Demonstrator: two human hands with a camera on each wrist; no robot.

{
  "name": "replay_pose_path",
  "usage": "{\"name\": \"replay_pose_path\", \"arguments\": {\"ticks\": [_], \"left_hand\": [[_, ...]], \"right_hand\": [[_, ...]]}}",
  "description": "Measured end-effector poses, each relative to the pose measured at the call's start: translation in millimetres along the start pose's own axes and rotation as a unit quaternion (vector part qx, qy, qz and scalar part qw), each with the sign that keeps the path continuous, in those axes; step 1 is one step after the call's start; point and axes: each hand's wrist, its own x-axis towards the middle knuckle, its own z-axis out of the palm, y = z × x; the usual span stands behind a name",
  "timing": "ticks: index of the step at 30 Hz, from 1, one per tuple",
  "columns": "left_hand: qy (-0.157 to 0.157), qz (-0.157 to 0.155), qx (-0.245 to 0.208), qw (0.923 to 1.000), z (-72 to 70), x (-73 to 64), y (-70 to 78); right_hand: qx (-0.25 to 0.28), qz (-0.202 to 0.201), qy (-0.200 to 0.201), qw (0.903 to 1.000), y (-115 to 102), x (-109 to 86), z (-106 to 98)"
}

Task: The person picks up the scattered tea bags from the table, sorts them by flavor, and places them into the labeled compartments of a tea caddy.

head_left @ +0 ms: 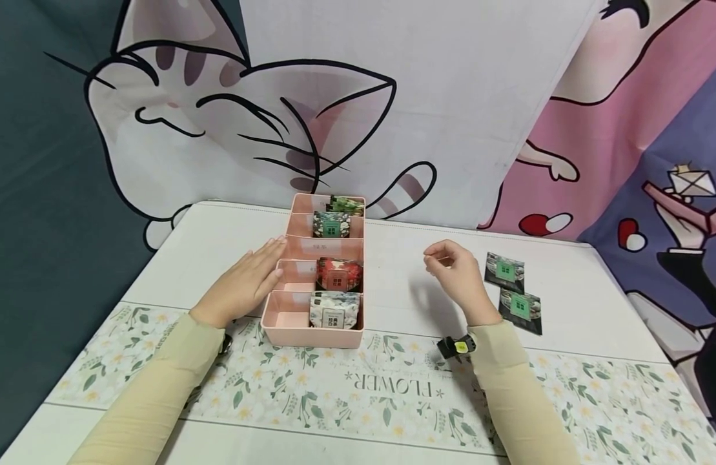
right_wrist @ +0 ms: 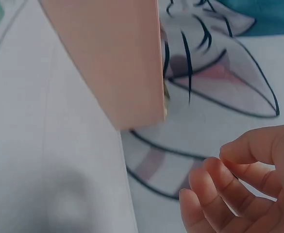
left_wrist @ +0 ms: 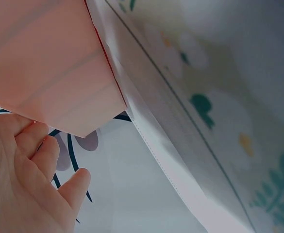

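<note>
A long pink box [head_left: 311,338] with several compartments stands on the table in the head view. My left hand [head_left: 241,284] rests against its left rim, fingers extended; the left wrist view shows the fingertips at the box wall [left_wrist: 59,92]. Inside are a white packet [head_left: 334,311] in front, a red packet [head_left: 338,276] behind it, a dark green packet [head_left: 331,225] and a green one [head_left: 345,205] at the back. The middle compartment [head_left: 325,247] shows no packet. Over the table to the right, my right hand [head_left: 459,278] hovers, fingers loosely bent, holding nothing.
Two dark packets with green labels [head_left: 505,271] lie on the table right of my right hand, one slightly overlapping the other. A floral strip [head_left: 311,400] crosses the white table [head_left: 392,290]. A cat-print cloth [head_left: 450,97] hangs behind the table.
</note>
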Motion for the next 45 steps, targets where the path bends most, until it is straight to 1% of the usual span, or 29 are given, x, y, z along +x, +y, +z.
{"name": "replay_pose_path", "arguments": {"ticks": [5, 10, 14, 19, 22, 25, 30, 33, 38, 42, 45], "left_hand": [[0.002, 0.000, 0.000, 1.0000, -0.4, -0.4, -0.8], [0.000, 0.001, 0.002, 1.0000, -0.1, 0.0, -1.0], [0.000, -0.001, 0.001, 1.0000, -0.5, 0.5, -0.3], [-0.001, -0.004, 0.002, 1.0000, -1.3, 0.7, -0.3], [-0.001, -0.005, 0.001, 1.0000, -1.7, 0.6, -0.2], [-0.001, -0.004, 0.001, 1.0000, -1.8, 0.2, -0.5], [0.001, -0.004, 0.002, 1.0000, -1.4, -0.6, -0.9], [0.002, -0.004, 0.003, 1.0000, -0.8, -1.0, -1.1], [0.007, 0.000, 0.002, 1.0000, -0.2, -1.3, -0.9], [0.011, 0.002, 0.001, 0.9999, 0.0, -1.1, -0.5], [0.009, 0.001, 0.002, 1.0000, 0.4, -0.6, -0.1]], "right_hand": [[-0.023, 0.023, 0.028, 0.9991, 17.7, 6.9, -21.2], [-0.028, 0.063, 0.053, 0.9962, 35.1, 12.4, -45.8], [-0.046, 0.075, 0.069, 0.9937, 47.0, 15.8, -64.9], [-0.106, 0.077, 0.083, 0.9879, 61.0, 20.0, -83.4], [-0.147, 0.083, 0.086, 0.9819, 68.0, 22.5, -90.9], [-0.161, 0.099, 0.075, 0.9791, 74.5, 25.4, -96.9], [-0.172, 0.140, 0.056, 0.9734, 84.7, 28.9, -106.2], [-0.177, 0.160, 0.051, 0.9698, 90.4, 29.0, -111.1], [-0.189, 0.179, 0.034, 0.9650, 97.1, 27.0, -117.2], [-0.203, 0.197, 0.011, 0.9591, 101.7, 26.5, -120.0], [-0.212, 0.208, -0.006, 0.9549, 103.5, 26.7, -120.5]]}}
